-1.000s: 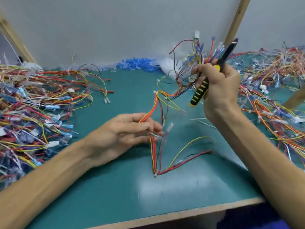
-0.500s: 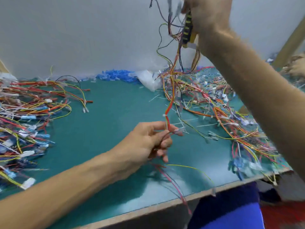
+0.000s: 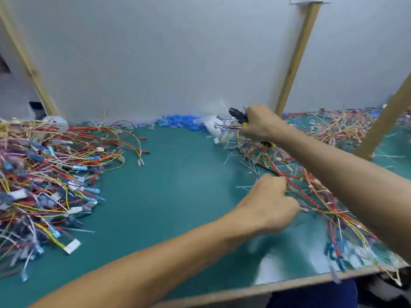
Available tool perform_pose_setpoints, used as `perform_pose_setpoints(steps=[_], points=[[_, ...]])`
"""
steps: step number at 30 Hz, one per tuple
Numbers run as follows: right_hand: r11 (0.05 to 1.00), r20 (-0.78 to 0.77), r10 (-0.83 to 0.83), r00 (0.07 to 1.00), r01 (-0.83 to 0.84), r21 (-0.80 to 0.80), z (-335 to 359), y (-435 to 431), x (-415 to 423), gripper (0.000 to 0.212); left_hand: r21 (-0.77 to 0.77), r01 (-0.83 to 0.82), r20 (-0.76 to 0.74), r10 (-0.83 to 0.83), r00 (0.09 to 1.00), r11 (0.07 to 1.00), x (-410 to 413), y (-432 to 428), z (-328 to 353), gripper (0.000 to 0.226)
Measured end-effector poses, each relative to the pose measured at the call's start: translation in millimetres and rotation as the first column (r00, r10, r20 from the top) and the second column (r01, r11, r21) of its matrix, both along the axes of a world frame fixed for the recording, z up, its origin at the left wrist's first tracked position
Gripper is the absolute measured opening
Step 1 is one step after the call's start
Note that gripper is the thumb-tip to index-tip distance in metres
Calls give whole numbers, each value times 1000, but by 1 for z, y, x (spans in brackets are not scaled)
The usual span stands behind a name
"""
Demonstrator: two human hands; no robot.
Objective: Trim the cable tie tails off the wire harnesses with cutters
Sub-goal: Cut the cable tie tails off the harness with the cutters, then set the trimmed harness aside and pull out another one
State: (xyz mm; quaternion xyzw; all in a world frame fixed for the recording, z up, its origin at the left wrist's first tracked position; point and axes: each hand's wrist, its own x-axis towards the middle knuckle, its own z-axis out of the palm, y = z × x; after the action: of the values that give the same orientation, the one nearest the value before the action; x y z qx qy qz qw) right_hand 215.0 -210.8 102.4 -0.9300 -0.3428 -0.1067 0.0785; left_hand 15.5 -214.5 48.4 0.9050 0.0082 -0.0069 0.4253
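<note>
No legible text, labels or numbers, white connector (image 3: 72, 246) perhaps marked, too blurred

cutters (image 3: 238, 114): black nose, yellow-black handles, tilted | wire harnesses (image 3: 49, 174): tangled multicolour piles left, right

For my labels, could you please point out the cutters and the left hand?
cutters (image 3: 238, 114): head view, on the black nose.
left hand (image 3: 272, 203): head view, on the back of the hand.
</note>
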Motion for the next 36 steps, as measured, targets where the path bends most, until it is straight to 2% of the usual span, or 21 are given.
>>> perform_pose_setpoints(steps=[3,7,10,13,16,18,19,20,21,22,23,24,25,27,28,30,31,33,34,35,36], points=[[1000,-26,-2,1000,2,-8,-19,2,0,17,17,-51,22,50,998,999,-20,44,5,42],[993,-110,-42,993,54,107,-10,10,-8,25,-74,-160,60,165,984,984,-48,105,29,32],[946,-215,35,976,38,323,-5,14,-27,24,-146,-253,131,272,953,957,-69,148,47,27],[789,-447,188,875,137,599,-24,9,-57,35,-161,-358,215,387,897,920,-96,194,62,23],[696,-545,287,788,220,684,-56,5,-77,37,-145,-498,300,517,801,855,-126,246,84,22],[622,-514,337,789,224,750,-76,4,-82,37,-168,-616,428,620,657,769,-143,284,98,23],[567,-497,360,790,237,789,-84,4,-83,39,-122,-696,515,645,565,707,-148,303,101,22],[505,-488,389,781,262,823,-89,3,-83,40,-12,-781,597,631,495,624,-152,320,102,20],[450,-486,424,764,288,846,-93,3,-82,39,144,-834,649,585,486,533,-154,333,101,17],[416,-489,460,741,306,856,-94,4,-81,36,312,-826,637,542,549,470,-155,342,97,12],[407,-495,486,720,314,858,-95,5,-81,33,472,-751,537,526,660,461,-154,348,91,11],[413,-499,501,707,312,856,-95,6,-80,31,626,-625,370,528,764,465,-152,351,82,19],[420,-498,510,701,302,856,-97,6,-80,30,767,-457,186,526,830,450,-147,351,73,30],[425,-487,527,696,281,861,-100,7,-81,31,915,-147,-84,534,842,376,-138,347,60,43],[425,-483,534,693,274,863,-102,6,-82,32,923,-87,-141,541,829,375,-133,347,58,41],[433,-468,530,707,249,867,-105,6,-83,33,898,-134,-144,567,811,420,-126,351,66,42],[441,-451,515,729,226,868,-106,6,-83,33,894,-200,-83,588,805,400,-121,354,74,49],[474,-398,470,788,155,867,-108,6,-84,29,920,-327,148,584,798,214,-103,361,94,59],[499,-363,448,817,109,860,-109,6,-85,28,925,-360,235,561,794,122,-91,364,103,56],[527,-328,425,844,64,848,-109,7,-87,27,924,-373,270,535,801,91,-77,366,108,47],[552,-294,401,867,28,833,-108,7,-89,27,918,-374,258,518,816,130,-63,369,110,35]])
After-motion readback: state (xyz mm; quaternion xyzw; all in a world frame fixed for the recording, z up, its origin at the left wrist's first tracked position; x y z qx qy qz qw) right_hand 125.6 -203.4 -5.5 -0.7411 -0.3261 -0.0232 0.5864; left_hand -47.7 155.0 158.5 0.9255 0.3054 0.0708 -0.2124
